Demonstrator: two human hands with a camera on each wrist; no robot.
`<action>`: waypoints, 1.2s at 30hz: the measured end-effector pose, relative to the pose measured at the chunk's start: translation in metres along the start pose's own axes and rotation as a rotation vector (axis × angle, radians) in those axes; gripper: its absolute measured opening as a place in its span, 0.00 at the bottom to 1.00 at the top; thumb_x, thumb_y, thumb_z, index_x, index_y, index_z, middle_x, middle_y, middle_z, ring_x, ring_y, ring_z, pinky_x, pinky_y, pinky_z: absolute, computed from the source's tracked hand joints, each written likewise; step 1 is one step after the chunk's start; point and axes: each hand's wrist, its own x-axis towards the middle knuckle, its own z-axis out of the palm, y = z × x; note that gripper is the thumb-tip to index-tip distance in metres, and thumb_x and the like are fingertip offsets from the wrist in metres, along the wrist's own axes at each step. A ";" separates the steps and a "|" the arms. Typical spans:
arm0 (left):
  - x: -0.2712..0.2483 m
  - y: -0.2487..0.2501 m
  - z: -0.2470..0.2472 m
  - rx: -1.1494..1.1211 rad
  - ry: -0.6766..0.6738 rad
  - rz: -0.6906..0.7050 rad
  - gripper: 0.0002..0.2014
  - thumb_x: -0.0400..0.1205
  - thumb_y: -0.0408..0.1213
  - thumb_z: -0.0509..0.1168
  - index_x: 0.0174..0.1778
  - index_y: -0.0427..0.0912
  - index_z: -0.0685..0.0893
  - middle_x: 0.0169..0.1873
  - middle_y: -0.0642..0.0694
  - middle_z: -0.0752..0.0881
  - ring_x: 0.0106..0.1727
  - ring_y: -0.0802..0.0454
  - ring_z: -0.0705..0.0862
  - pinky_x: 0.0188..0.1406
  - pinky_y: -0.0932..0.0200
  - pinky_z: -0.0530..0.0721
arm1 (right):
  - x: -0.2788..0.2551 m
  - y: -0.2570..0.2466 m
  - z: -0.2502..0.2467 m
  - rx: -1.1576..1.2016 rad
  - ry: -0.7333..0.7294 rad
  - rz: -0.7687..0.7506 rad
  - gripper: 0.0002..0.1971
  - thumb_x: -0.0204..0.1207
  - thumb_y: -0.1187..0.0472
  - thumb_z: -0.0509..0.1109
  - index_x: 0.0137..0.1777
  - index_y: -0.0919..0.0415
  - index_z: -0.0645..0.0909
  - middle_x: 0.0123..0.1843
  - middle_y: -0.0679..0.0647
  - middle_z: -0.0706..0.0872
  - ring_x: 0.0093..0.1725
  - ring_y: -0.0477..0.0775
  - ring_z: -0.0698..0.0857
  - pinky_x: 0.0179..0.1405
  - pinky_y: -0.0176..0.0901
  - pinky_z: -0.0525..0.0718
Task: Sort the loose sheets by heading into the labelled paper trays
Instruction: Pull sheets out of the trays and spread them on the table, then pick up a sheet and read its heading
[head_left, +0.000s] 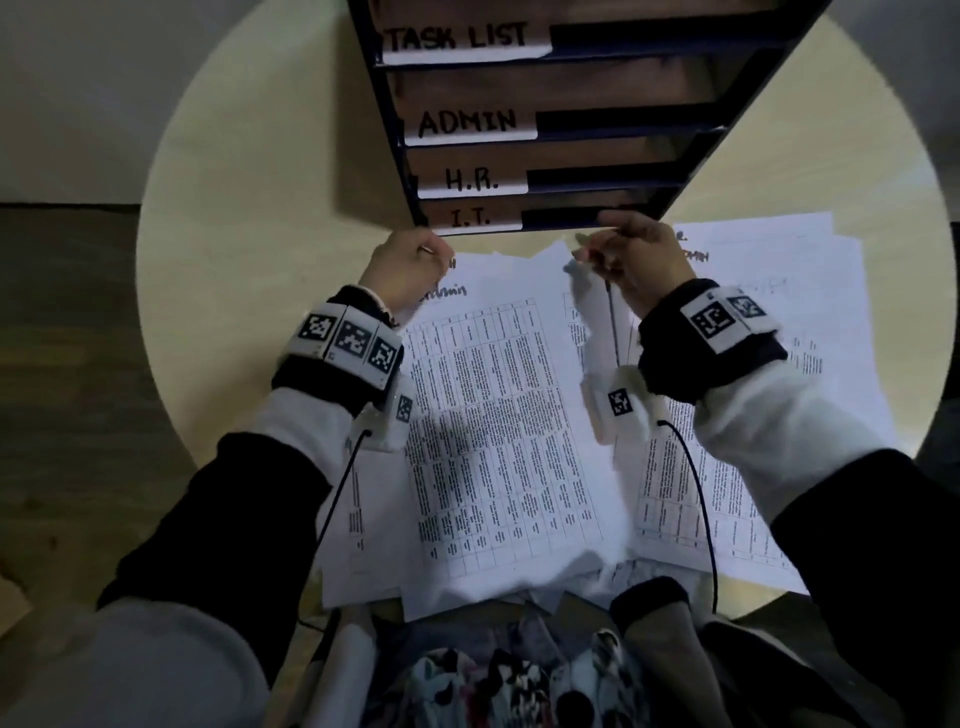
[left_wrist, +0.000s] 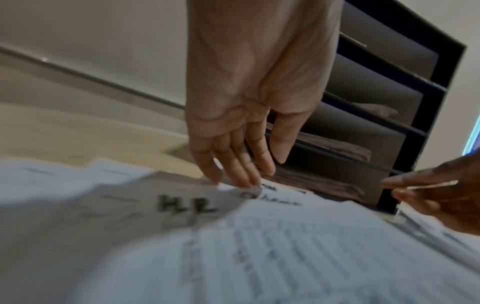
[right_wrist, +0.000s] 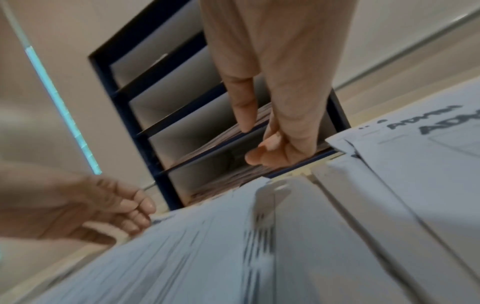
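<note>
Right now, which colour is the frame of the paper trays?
Dark blue, nearly black; the paper trays' frame shows it best in the right wrist view.

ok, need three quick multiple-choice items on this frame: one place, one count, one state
1. Which label sits lowest on the rack?
A. TASK LIST
B. ADMIN
C. I.T.

2. How many labels can be read on the rack in the head view?
A. two
B. four
C. six

3. What is the right hand doing?
A. lying flat on the table
B. pinching a thin sheet edge by the rack's foot
C. hanging off the table edge

Key:
1. C, since the I.T. label is at the bottom, just above the hands.
2. B, as TASK LIST, ADMIN, H.R. and I.T. all show.
3. B, since the left wrist view shows the sheet edge between its thumb and fingers.
</note>
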 end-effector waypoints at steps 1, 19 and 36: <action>-0.004 -0.004 -0.003 0.115 0.025 0.007 0.08 0.81 0.27 0.59 0.48 0.40 0.83 0.48 0.44 0.83 0.51 0.50 0.80 0.55 0.60 0.76 | -0.008 0.004 0.000 -0.117 -0.017 -0.007 0.11 0.78 0.77 0.58 0.46 0.61 0.75 0.37 0.55 0.80 0.33 0.49 0.81 0.36 0.39 0.80; -0.054 -0.056 0.003 0.731 0.094 0.020 0.39 0.64 0.52 0.79 0.65 0.45 0.66 0.65 0.42 0.62 0.67 0.40 0.66 0.62 0.39 0.72 | -0.078 0.058 0.012 -1.011 -0.131 -0.086 0.42 0.62 0.58 0.82 0.73 0.64 0.62 0.70 0.62 0.70 0.68 0.63 0.73 0.68 0.56 0.74; -0.063 -0.011 0.027 0.001 0.139 0.316 0.04 0.75 0.33 0.72 0.39 0.35 0.86 0.37 0.47 0.85 0.43 0.51 0.81 0.49 0.55 0.81 | -0.069 0.034 -0.039 -0.369 -0.020 -0.051 0.05 0.69 0.57 0.75 0.40 0.53 0.81 0.39 0.50 0.83 0.46 0.55 0.81 0.60 0.58 0.78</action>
